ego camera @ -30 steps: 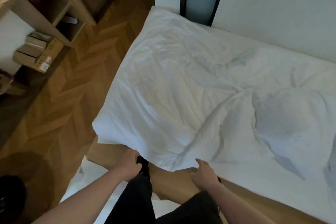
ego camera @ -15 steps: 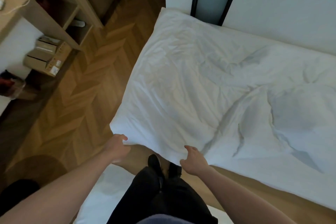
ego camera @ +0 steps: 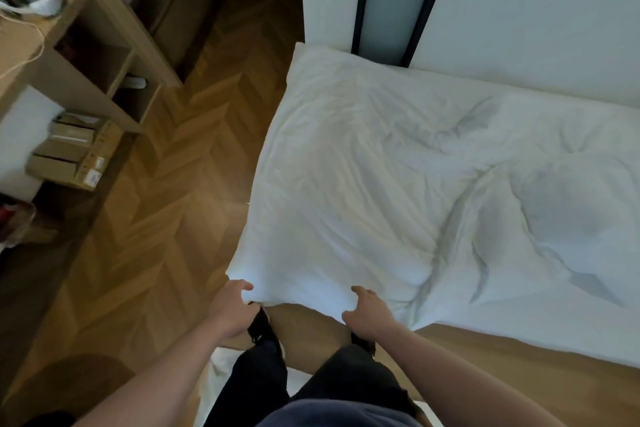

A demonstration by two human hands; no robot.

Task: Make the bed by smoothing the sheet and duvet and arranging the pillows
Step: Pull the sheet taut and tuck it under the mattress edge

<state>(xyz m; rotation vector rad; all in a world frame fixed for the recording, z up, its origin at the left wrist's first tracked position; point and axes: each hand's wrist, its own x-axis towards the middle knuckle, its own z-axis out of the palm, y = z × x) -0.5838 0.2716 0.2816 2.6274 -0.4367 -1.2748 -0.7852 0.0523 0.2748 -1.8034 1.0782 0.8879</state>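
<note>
A white, wrinkled duvet [ego camera: 398, 184] covers the bed and reaches from the wall to the near edge. My left hand [ego camera: 232, 308] grips its near left corner. My right hand [ego camera: 367, 314] pinches the near edge a little to the right of that corner. Between the two hands the edge is lifted off the wooden bed frame [ego camera: 502, 357]. A raised bulge in the duvet lies at the right [ego camera: 571, 215]. No pillow shows uncovered.
A wooden shelf unit [ego camera: 104, 55] stands at the left with cardboard boxes [ego camera: 69, 152] on the floor beside it. Herringbone wood floor [ego camera: 166, 218] runs along the bed's left side. A white wall [ego camera: 536, 10] backs the bed. My dark-trousered legs [ego camera: 263, 374] stand against the frame.
Both hands have gone from just under the duvet's near edge to gripping it. The corner has been drawn toward me and the fabric near it lies flatter. The view has shifted left.
</note>
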